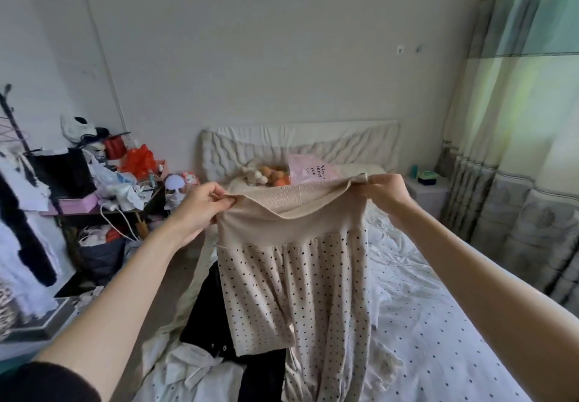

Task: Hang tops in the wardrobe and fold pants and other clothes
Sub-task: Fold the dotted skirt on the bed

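A pair of beige pants with black dots (300,285) hangs in the air over the bed, held up by its wide plain waistband. My left hand (200,206) pinches the left end of the waistband. My right hand (387,192) pinches the right end, so the band is stretched between them. The legs hang down onto a heap of clothes on the bed: a black garment (206,314) and a white garment (194,367). The lower pant legs run out of the frame at the bottom.
The bed (438,323) has a white dotted sheet, with a pink pillow (310,168) and plush toys (263,174) at its head. A cluttered side table (103,182) and hanging clothes (18,223) stand on the left. A small nightstand (427,187) and a curtain (517,119) are on the right.
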